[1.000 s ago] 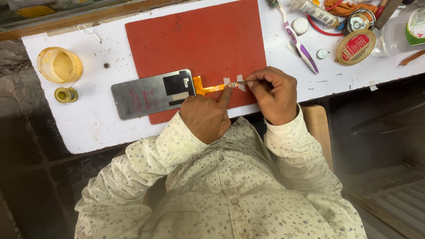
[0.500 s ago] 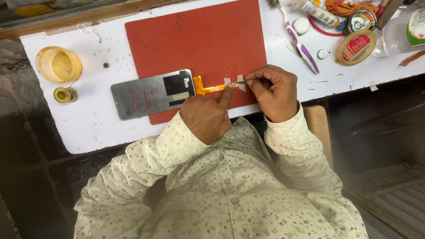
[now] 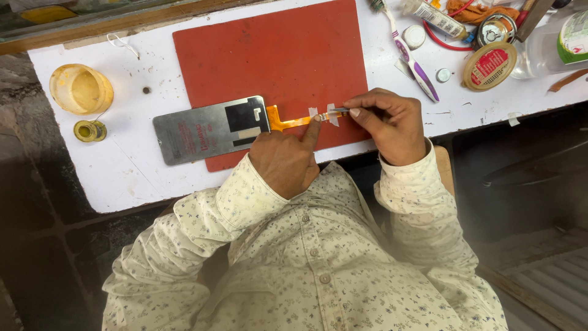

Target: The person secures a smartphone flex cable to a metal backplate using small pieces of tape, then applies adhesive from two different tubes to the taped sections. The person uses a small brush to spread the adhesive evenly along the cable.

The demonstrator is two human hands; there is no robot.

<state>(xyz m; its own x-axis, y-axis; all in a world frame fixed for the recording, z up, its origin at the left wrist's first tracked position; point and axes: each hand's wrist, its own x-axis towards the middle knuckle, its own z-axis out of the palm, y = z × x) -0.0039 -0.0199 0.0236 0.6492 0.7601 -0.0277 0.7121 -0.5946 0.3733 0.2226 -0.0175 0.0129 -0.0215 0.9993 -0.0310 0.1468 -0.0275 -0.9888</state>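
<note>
- Here the right hand (image 3: 392, 125) has its grip pressed together on a thin metal tool (image 3: 338, 111), thumb and fingertips pinching its shaft; whether it is tweezers or a pick is too small to tell.
- The tool's tip meets the free end of an orange ribbon cable (image 3: 291, 121), a flat, glossy strip with a small square bend where it leaves its panel.
- The left hand (image 3: 285, 160) lies loosely curled with only the forefinger stretched out, its tip pressing the ribbon down just beside the tool's tip; it pinches nothing.
- Two small pieces of pale tape (image 3: 332, 114) cross the ribbon near both fingertips.
- The ribbon runs from a flat rectangular metal-backed panel (image 3: 208, 130), dull grey with a black patch at its right end, lying left of the hands.
- Panel and ribbon rest on a smooth red mat (image 3: 275, 55), the panel half over its lower left edge.
- The mat sits on a scuffed white surface (image 3: 122, 171).
- A toothbrush (image 3: 413, 61) and a round tin lid (image 3: 489, 66) lie farther right; an amber cup (image 3: 81, 89) stands well to the left.
</note>
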